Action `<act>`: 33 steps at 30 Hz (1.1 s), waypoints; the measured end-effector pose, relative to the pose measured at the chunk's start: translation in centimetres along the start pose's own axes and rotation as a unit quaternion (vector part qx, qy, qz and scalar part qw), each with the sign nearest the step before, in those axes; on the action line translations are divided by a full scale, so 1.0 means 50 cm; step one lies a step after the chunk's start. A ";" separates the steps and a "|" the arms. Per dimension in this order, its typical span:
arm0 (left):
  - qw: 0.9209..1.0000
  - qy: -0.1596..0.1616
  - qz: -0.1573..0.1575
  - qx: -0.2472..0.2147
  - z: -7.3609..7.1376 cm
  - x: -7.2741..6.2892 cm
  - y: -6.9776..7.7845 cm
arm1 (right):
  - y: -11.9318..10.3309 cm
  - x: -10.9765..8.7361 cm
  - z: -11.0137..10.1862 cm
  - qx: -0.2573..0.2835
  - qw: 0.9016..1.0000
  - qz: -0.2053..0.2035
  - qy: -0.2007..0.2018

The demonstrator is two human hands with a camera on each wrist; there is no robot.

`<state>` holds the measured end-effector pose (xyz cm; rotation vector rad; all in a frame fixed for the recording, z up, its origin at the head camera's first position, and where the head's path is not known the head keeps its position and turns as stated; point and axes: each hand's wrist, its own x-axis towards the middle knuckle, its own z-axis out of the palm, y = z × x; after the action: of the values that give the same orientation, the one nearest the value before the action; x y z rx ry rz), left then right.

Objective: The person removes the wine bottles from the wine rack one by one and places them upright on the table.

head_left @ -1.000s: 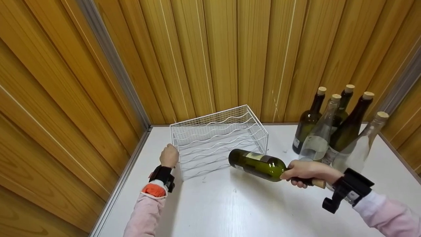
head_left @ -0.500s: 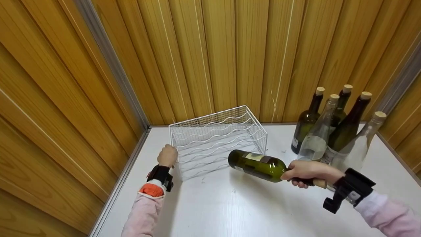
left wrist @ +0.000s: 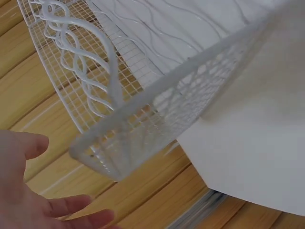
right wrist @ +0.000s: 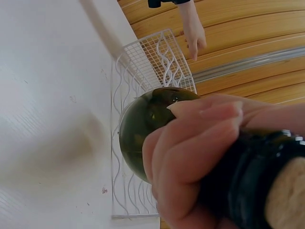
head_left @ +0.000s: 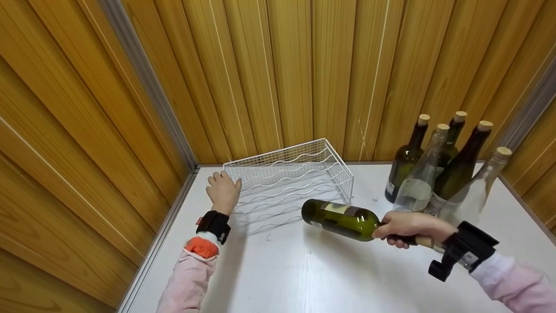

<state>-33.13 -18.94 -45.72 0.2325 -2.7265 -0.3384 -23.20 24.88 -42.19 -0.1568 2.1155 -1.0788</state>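
My right hand (head_left: 402,226) grips a green wine bottle (head_left: 341,218) by its neck, with the cork end toward my wrist and the base pointing left. The bottle is tilted nearly flat, its base beside the near right part of a white wire wine rack (head_left: 282,151). In the right wrist view my curled fingers (right wrist: 186,157) wrap the neck below the cork. My left hand (head_left: 223,191) is at the rack's left side with fingers spread. In the left wrist view its thumb and fingers stand apart, with the rack's mesh side (left wrist: 157,105) beside them.
Several corked bottles stand upright at the right, among them a clear bottle (head_left: 417,187) and a dark bottle (head_left: 404,167). Wood-patterned panels (head_left: 291,78) rise behind and at both sides. The white table (head_left: 282,278) stretches in front of the rack.
My left hand has let go of the rack's left side, moved up a little and opened its fingers. The right hand and the wine bottle stay almost in place.
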 end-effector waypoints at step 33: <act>0.851 -0.198 0.473 -0.111 0.054 -0.110 0.277 | -0.016 -0.015 0.002 -0.015 1.000 0.002 0.003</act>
<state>-30.75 -4.01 -46.41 -1.3318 -2.7329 -0.4190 -22.76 24.64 -41.20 -0.1631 2.1368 -1.0461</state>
